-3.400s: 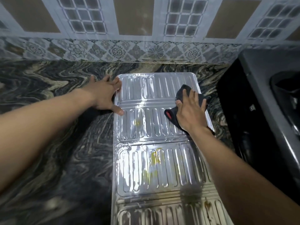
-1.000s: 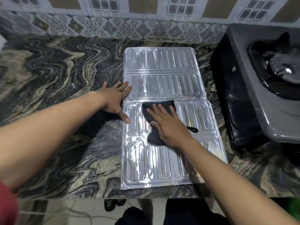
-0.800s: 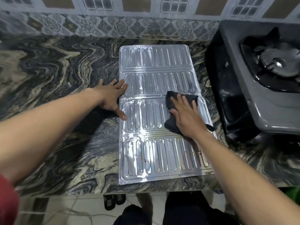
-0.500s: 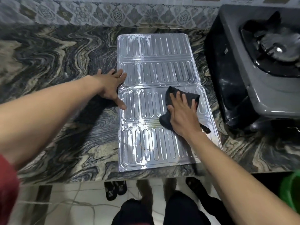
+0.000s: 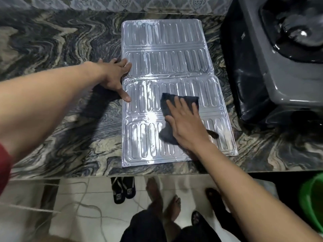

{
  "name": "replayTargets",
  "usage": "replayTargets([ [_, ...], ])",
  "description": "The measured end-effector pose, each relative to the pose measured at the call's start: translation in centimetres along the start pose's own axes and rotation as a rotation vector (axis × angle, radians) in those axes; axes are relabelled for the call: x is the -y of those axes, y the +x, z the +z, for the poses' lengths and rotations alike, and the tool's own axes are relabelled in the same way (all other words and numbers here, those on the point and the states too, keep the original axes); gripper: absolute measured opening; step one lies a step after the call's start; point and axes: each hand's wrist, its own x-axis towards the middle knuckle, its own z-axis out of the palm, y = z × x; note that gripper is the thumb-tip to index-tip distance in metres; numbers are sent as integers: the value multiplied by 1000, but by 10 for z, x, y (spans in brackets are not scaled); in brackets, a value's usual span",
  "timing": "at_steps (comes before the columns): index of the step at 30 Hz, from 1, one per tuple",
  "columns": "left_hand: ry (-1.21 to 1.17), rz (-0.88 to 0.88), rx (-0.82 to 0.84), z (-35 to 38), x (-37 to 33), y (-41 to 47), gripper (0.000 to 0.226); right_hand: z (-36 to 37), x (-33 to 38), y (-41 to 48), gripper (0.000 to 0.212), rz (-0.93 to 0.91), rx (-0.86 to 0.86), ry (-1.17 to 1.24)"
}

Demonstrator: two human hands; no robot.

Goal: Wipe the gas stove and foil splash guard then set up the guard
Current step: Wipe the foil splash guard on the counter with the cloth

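Note:
The ribbed foil splash guard lies flat and unfolded on the marbled counter, its near edge at the counter's front. My left hand presses flat on the guard's left edge, fingers spread, holding nothing. My right hand lies flat on a dark grey cloth, pressing it onto the guard's lower panels. The grey gas stove stands to the right of the guard, its black burner at the top right.
A patterned tile wall runs behind the counter. Below the counter edge are my feet, a pair of black sandals and a white cord on the tiled floor. A green bucket sits at the lower right.
My right hand has slid the cloth from the guard's upper panels down to the lower ones, sweeping left and right. My left hand shifted down the guard's left edge. The view has tilted down.

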Motion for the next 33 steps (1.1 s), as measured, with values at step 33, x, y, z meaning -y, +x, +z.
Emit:
replayTargets([
  [33,-69,131,-112,76,-21,-69,108,24,65,-71,55,-219,71,-1],
])
